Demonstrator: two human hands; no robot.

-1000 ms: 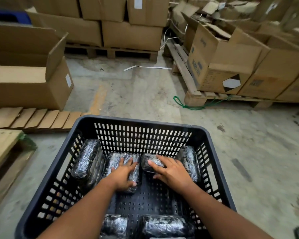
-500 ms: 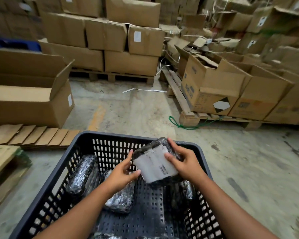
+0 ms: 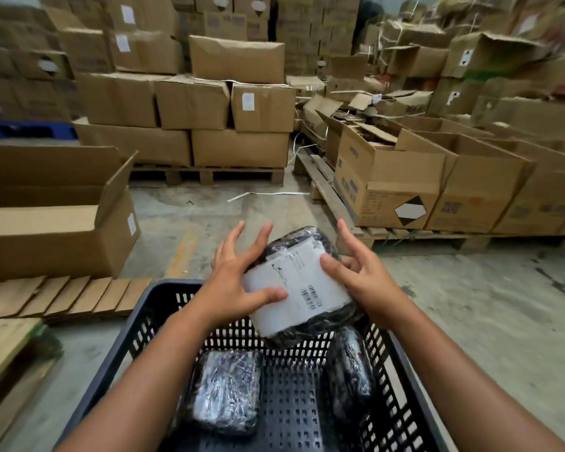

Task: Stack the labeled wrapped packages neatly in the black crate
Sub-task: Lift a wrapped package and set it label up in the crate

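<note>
A black plastic-wrapped package with a white label [image 3: 299, 282] is held up above the far rim of the black crate [image 3: 118, 353], label facing me. My left hand [image 3: 238, 275] grips its left side, thumb on the label and fingers spread behind. My right hand [image 3: 359, 269] holds its right side with the thumb on the label. Inside the crate, one wrapped package [image 3: 225, 389] lies flat at the left and another wrapped package [image 3: 349, 373] stands on edge against the right wall.
Concrete floor all around. An open cardboard box [image 3: 56, 220] sits at the left, with flattened cardboard [image 3: 62, 296] in front of it. Pallets stacked with cartons [image 3: 238, 148] stand ahead and cartons on a pallet [image 3: 437, 194] at the right. A wooden pallet corner [image 3: 4, 347] lies near left.
Both hands went from pressing packages on the crate floor to lifting one labelled package up above the far rim. The view has tilted upward.
</note>
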